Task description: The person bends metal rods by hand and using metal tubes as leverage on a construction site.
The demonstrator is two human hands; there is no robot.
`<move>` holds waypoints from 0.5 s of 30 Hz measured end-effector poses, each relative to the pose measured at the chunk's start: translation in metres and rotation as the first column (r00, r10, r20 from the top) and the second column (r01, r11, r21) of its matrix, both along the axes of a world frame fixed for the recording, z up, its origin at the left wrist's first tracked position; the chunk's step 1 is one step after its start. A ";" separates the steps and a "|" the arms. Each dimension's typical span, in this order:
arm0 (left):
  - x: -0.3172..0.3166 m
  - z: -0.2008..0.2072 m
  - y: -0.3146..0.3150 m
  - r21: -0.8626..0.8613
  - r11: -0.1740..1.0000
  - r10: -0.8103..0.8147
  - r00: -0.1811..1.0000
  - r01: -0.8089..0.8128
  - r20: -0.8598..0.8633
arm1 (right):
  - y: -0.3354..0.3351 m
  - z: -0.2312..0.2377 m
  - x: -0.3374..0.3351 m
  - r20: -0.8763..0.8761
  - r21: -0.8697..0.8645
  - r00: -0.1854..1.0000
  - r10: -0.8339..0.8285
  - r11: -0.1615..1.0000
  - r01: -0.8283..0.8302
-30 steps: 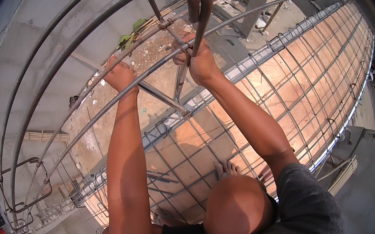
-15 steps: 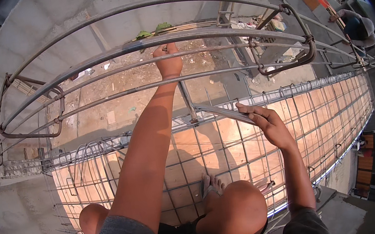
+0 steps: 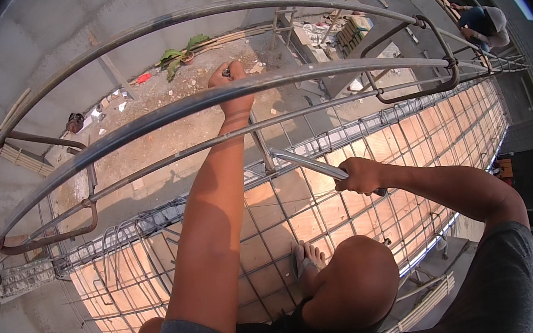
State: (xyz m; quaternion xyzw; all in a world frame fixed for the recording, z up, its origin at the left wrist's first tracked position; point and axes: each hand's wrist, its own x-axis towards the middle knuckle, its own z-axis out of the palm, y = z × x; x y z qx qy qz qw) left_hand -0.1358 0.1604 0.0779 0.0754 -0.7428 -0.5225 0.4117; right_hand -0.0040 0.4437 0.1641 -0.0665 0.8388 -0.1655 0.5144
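Observation:
My left hand [image 3: 229,85] is closed around the upper end of a grey metal bar [image 3: 261,141], beyond a long raised steel bar of the rebar cage [image 3: 159,120]. That bar slants down to the edge of the rebar mesh [image 3: 347,220]. Close to its foot, a second grey metal bar [image 3: 310,163] runs off to the right at an angle. I cannot tell whether the two bars are joined. My right hand [image 3: 362,176] wraps round the second bar, and its dark end [image 3: 381,192] sticks out below the fist.
The mesh lies over plywood panels [image 3: 404,141], where my bare foot [image 3: 308,256] rests. Below the far edge is a rubble-strewn floor [image 3: 140,126] with a green plant [image 3: 178,58]. A ladder [image 3: 285,2] leans at the back. Another person [image 3: 485,23] is at the far right.
My right hand has gone from lying along the bar with fingers spread to gripping it, its elbow swung out right. The view has shifted; the left hand keeps its hold.

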 end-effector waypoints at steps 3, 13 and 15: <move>-0.009 0.004 0.003 0.187 0.981 -0.036 0.999 0.042 -0.035 | 0.005 -0.007 0.043 -0.080 -0.030 0.991 -0.110 0.994 0.108; -0.004 0.003 -0.021 0.213 0.968 -0.141 0.989 0.130 0.037 | -0.020 -0.110 0.165 -0.109 -0.268 0.828 -0.550 0.818 0.508; -0.004 0.001 0.000 0.346 0.920 -0.212 0.976 0.187 0.038 | 0.000 -0.158 0.187 -0.178 -0.413 0.776 -0.605 0.762 0.499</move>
